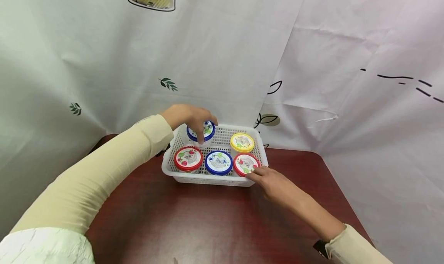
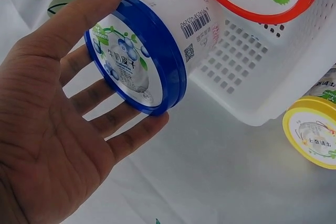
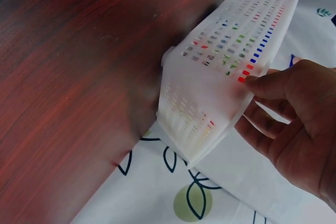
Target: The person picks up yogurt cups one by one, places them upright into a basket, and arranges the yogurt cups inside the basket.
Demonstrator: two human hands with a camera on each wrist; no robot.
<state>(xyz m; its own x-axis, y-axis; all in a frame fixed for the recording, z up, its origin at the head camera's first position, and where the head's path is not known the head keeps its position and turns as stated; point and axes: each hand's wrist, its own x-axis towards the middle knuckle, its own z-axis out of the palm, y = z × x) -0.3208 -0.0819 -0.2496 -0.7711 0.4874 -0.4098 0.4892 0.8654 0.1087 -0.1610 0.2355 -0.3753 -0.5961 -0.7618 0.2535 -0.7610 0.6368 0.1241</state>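
In the head view, my left hand (image 1: pixel 194 117) holds a tub with a blue lid (image 1: pixel 209 130) over the back left of a white plastic basket (image 1: pixel 211 180). The left wrist view shows the thumb and fingers round the rim of this blue-lidded tub (image 2: pixel 195 24), which has blueberries printed on its lid. My right hand (image 1: pixel 272 181) grips the basket's near right corner; in the right wrist view its thumb lies on the outer side of the rim (image 3: pixel 236 116). Close to those fingers is a red-lidded tub (image 1: pixel 245 163).
Another red-lidded tub (image 1: pixel 188 157), a second blue-lidded tub (image 1: pixel 218 162) and a yellow-lidded tub (image 1: pixel 242 142) stand in the basket. A yellow-lidded tub (image 2: pixel 312 135) shows outside the basket wall in the left wrist view. The basket stands on a dark red table (image 1: pixel 208 217), before white patterned sheeting (image 1: pixel 225 56).
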